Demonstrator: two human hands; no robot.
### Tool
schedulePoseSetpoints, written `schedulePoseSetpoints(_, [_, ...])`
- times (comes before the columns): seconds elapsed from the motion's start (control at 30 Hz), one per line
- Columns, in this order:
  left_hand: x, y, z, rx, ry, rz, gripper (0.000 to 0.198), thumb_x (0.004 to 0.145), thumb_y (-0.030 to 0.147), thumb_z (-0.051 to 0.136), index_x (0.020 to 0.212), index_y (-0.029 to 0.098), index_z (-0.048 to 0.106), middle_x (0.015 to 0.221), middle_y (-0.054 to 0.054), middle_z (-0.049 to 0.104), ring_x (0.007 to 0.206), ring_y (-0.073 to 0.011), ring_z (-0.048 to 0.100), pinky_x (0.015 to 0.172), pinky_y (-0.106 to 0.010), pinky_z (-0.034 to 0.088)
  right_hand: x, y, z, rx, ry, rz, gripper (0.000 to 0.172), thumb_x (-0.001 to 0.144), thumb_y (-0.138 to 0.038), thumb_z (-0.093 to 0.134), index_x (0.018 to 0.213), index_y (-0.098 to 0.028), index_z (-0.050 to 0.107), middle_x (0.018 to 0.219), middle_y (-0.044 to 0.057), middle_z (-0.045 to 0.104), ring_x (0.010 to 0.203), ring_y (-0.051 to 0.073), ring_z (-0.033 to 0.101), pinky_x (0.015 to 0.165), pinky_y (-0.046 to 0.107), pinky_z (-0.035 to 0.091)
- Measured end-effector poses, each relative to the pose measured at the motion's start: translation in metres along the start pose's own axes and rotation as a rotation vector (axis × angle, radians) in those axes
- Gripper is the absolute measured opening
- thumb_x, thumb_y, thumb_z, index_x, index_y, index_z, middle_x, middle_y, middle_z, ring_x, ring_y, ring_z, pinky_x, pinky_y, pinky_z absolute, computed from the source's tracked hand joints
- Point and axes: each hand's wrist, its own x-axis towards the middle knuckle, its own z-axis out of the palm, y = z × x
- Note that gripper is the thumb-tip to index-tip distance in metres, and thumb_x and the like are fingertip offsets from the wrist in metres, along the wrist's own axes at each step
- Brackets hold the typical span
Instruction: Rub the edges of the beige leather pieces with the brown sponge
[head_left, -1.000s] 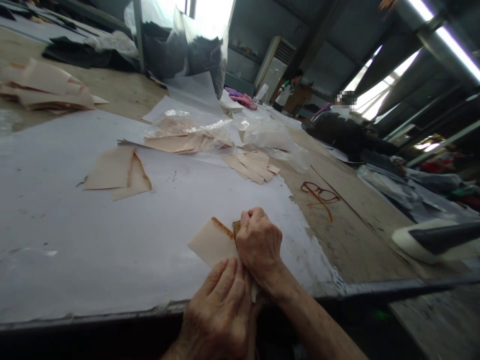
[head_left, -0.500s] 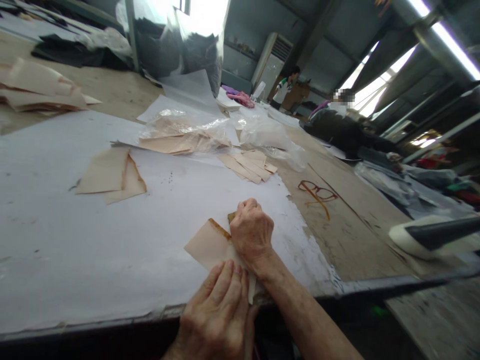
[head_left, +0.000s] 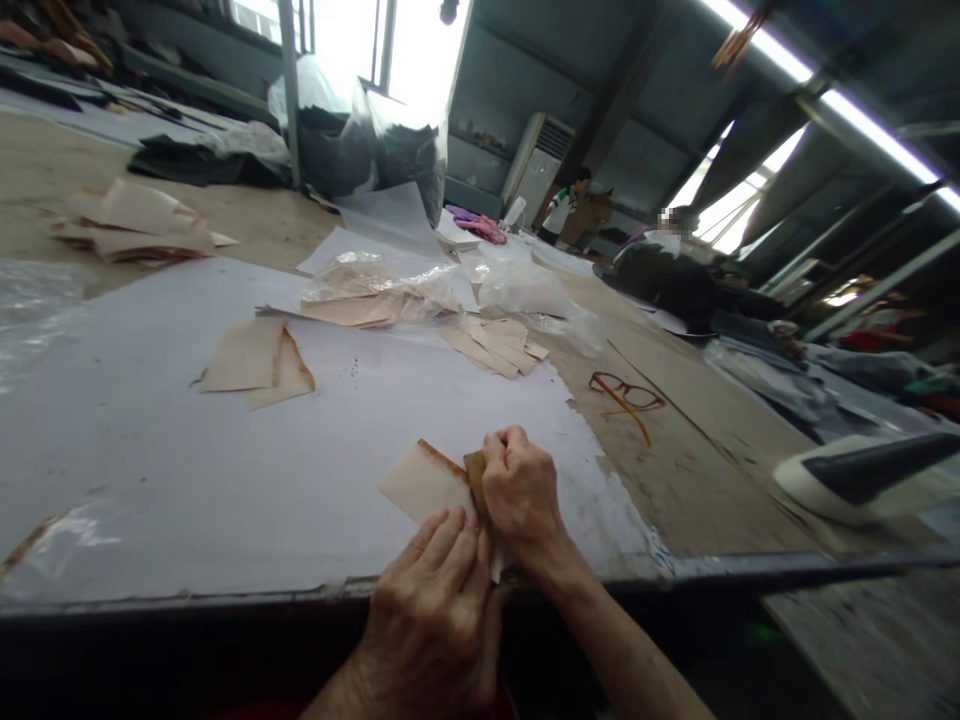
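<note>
A pale tan cut piece point(head_left: 424, 482) with a brown-stained edge lies on white paper point(head_left: 150, 460) near the table's front edge. My left hand point(head_left: 435, 610) lies on its near part, fingers together and flat, pinning it down. My right hand point(head_left: 523, 490) is closed in a fist over the piece's right edge, gripping a small brown block point(head_left: 475, 470) pressed against that edge.
More tan pieces point(head_left: 255, 358) lie to the left, another pile point(head_left: 495, 345) beyond, some under clear plastic point(head_left: 382, 290). Brown glasses point(head_left: 622, 395) rest on the bare table to the right. A white-and-black iron point(head_left: 862, 480) sits at far right. People stand far back.
My right hand slid forward along the piece's edge, then drew back toward me with the brown block. The camera view tilted up and shifted slightly. My left hand stayed on the piece.
</note>
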Motion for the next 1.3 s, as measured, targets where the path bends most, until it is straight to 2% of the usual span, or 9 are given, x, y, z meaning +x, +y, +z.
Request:
schedulePoseSetpoints(0.1, [-0.001,0.0,0.002,-0.025,0.018,-0.018,0.029,0.073,0.016,0.048,0.096,0.006,0.063,0.098,-0.013,0.064,0.096,-0.0251,0.057,0.085,-0.037,0.049,-0.009,-0.007,0.008,-0.144,0.006,-0.042,0.02,0.086,-0.021,0.035,0.079,-0.013,0.052,0.067,0.006,0.061,0.06,0.016,0.058,0.051,0.024,0.031])
schedulePoseSetpoints(0.23, [-0.002,0.0,0.002,-0.029,0.024,-0.046,0.027,0.073,0.015,0.051,0.096,0.007,0.063,0.098,-0.013,0.064,0.098,-0.0255,0.056,0.087,-0.037,0.048,-0.002,-0.012,0.014,-0.243,0.012,-0.041,0.019,0.086,-0.02,0.035,0.078,-0.014,0.052,0.068,0.007,0.06,0.059,0.016,0.058,0.049,0.023,0.03])
schedulePoseSetpoints(0.63, [-0.004,0.0,0.005,0.009,0.056,-0.042,0.023,0.073,0.016,0.056,0.094,0.009,0.063,0.093,-0.01,0.066,0.093,-0.0233,0.059,0.085,-0.033,0.049,0.013,-0.015,0.024,-0.257,0.067,-0.032,0.022,0.086,-0.021,0.034,0.078,-0.012,0.052,0.068,0.008,0.06,0.055,0.015,0.057,0.047,0.023,0.033])
schedulePoseSetpoints(0.8, [-0.005,0.001,0.005,0.028,0.01,-0.024,0.025,0.073,0.016,0.055,0.096,0.008,0.063,0.096,-0.011,0.065,0.096,-0.0242,0.058,0.085,-0.034,0.049,0.019,-0.019,0.028,-0.236,0.087,-0.035,0.022,0.086,-0.02,0.033,0.079,-0.011,0.052,0.07,0.01,0.06,0.057,0.017,0.059,0.05,0.023,0.036])
schedulePoseSetpoints(0.87, [-0.004,0.001,0.003,0.027,0.001,-0.021,0.026,0.073,0.017,0.054,0.096,0.008,0.063,0.096,-0.012,0.065,0.096,-0.0248,0.058,0.085,-0.035,0.049,0.023,-0.021,0.028,-0.197,0.076,-0.003,0.022,0.086,-0.02,0.033,0.082,-0.01,0.053,0.072,0.011,0.061,0.06,0.018,0.059,0.052,0.024,0.037])
schedulePoseSetpoints(0.97, [-0.001,0.001,0.0,0.017,0.002,-0.021,0.027,0.073,0.017,0.052,0.096,0.007,0.063,0.095,-0.012,0.065,0.094,-0.0249,0.058,0.083,-0.035,0.05,0.035,-0.017,0.025,-0.068,0.063,0.143,0.025,0.085,-0.018,0.033,0.086,-0.007,0.055,0.073,0.013,0.062,0.064,0.019,0.06,0.053,0.025,0.038])
schedulePoseSetpoints(1.07, [0.001,0.001,-0.002,0.012,-0.005,-0.021,0.027,0.073,0.018,0.052,0.096,0.009,0.063,0.095,-0.01,0.065,0.093,-0.0238,0.059,0.083,-0.035,0.05,0.043,-0.008,0.018,0.09,0.02,0.241,0.029,0.084,-0.021,0.034,0.075,-0.009,0.059,0.067,0.011,0.061,0.061,0.017,0.058,0.051,0.023,0.036])
schedulePoseSetpoints(1.17, [0.002,0.001,-0.003,0.011,-0.007,-0.014,0.027,0.073,0.017,0.052,0.096,0.009,0.063,0.095,-0.01,0.065,0.092,-0.0232,0.059,0.084,-0.034,0.049,0.033,0.0,0.009,0.169,-0.018,0.183,0.032,0.083,-0.025,0.034,0.065,-0.014,0.058,0.061,0.005,0.06,0.054,0.014,0.054,0.048,0.022,0.034])
schedulePoseSetpoints(1.3, [0.0,0.001,-0.001,0.003,0.006,-0.016,0.028,0.073,0.017,0.05,0.097,0.008,0.062,0.097,-0.011,0.064,0.095,-0.0235,0.058,0.086,-0.035,0.048,0.004,-0.003,0.004,0.09,-0.009,0.016,0.026,0.085,-0.022,0.035,0.074,-0.014,0.057,0.065,0.005,0.062,0.058,0.013,0.055,0.051,0.022,0.033])
